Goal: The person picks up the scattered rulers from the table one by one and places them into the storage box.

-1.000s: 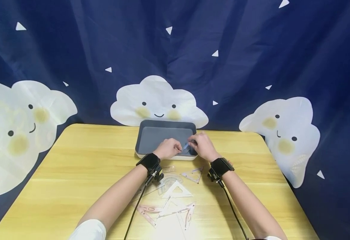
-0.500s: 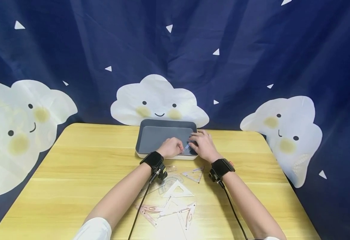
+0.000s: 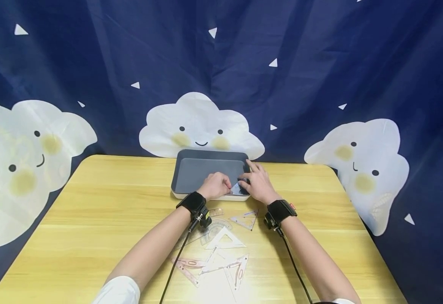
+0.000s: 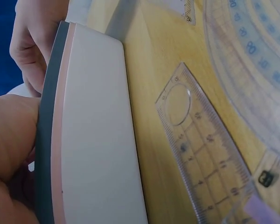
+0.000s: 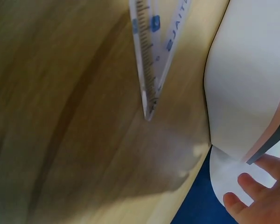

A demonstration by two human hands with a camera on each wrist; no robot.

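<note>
Both hands, left hand (image 3: 215, 185) and right hand (image 3: 257, 184), pinch my clear ruler (image 3: 238, 188) over the tray (image 3: 191, 169): thin, light, slick plastic, so I grip its edges.

Both forearms are bare, each wrist wrapped in a broad black band (image 3: 191, 202) — the right band (image 3: 281, 210) shows a small red tab. A small black camera (image 3: 201, 220) hangs under each band (each trailing a thin black cable (image 3: 174, 264)). White short sleeves (image 3: 116, 291) show at the elbows.
</note>
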